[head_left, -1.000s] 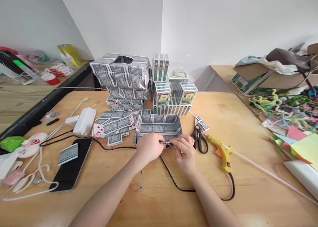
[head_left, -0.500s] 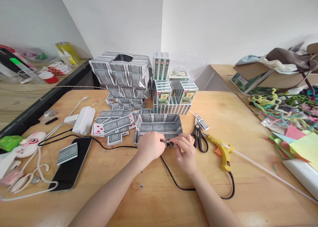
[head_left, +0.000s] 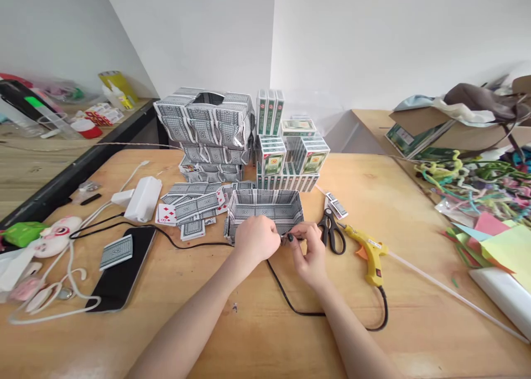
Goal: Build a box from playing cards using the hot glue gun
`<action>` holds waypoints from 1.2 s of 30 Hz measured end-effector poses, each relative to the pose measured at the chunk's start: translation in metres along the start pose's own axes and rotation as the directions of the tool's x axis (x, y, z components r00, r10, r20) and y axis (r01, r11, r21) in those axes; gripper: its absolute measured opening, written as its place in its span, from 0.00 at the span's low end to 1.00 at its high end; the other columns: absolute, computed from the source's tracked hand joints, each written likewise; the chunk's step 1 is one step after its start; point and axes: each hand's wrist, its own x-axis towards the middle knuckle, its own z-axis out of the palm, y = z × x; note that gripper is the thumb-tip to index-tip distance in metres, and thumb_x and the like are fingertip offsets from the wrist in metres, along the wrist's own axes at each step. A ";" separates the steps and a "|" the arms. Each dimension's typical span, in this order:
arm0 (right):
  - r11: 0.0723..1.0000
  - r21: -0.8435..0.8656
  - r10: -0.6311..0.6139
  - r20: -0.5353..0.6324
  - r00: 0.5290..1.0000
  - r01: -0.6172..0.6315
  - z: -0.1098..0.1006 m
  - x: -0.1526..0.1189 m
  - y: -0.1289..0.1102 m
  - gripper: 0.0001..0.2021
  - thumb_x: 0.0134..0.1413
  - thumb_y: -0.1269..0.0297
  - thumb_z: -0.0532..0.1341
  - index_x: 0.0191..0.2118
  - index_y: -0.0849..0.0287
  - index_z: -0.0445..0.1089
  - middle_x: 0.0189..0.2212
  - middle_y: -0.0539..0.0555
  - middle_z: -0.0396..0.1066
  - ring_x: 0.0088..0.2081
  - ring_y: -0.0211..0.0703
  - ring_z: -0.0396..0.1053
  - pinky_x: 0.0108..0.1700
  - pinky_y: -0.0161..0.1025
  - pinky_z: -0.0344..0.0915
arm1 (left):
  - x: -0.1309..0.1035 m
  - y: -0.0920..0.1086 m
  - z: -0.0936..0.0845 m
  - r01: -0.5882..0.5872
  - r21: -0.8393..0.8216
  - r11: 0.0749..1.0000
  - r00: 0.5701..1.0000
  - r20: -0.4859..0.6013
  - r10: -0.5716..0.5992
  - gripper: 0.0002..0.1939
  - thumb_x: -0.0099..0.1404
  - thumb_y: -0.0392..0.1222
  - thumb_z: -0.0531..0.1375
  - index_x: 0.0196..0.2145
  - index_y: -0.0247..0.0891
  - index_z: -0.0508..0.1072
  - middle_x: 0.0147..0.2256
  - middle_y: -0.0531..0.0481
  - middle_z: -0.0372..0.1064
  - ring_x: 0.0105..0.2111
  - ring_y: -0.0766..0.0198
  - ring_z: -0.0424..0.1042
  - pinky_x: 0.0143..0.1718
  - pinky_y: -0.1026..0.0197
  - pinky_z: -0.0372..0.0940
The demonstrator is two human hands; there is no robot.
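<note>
An open box folded from playing cards (head_left: 267,197) sits on the table in front of me, its patterned grey card backs showing. My left hand (head_left: 258,238) is closed at the middle of its near wall, knuckles up, hiding much of that wall. Just right of it, my right hand (head_left: 307,254) pinches the near rim with thumb and bent fingers. The fingertips of both hands almost meet there; the exact edge between them is partly hidden.
Loose playing cards (head_left: 194,208) lie left of the box. Behind stand a larger card-built structure (head_left: 207,124) and stacked card packs (head_left: 288,169). Black scissors (head_left: 332,232) and a yellow glue gun (head_left: 373,257) lie right. A black cord (head_left: 290,299) runs under my arms; a phone (head_left: 120,279) lies left.
My left hand has shifted slightly right, nearer my right fingers. The right thumb has moved at the rim and its dark nail now shows. The camera view has turned slightly.
</note>
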 end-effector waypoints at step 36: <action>0.477 0.737 0.201 0.439 0.875 -0.479 0.015 -0.003 -0.001 0.38 0.39 0.37 0.57 0.57 0.50 0.56 0.49 0.59 0.66 0.47 0.56 0.65 0.41 0.51 0.64 | 0.007 -0.012 -0.047 0.137 -0.936 0.325 0.975 0.186 0.123 0.06 0.42 0.36 0.63 0.20 0.34 0.69 0.18 0.53 0.67 0.19 0.67 0.65 0.22 0.65 0.57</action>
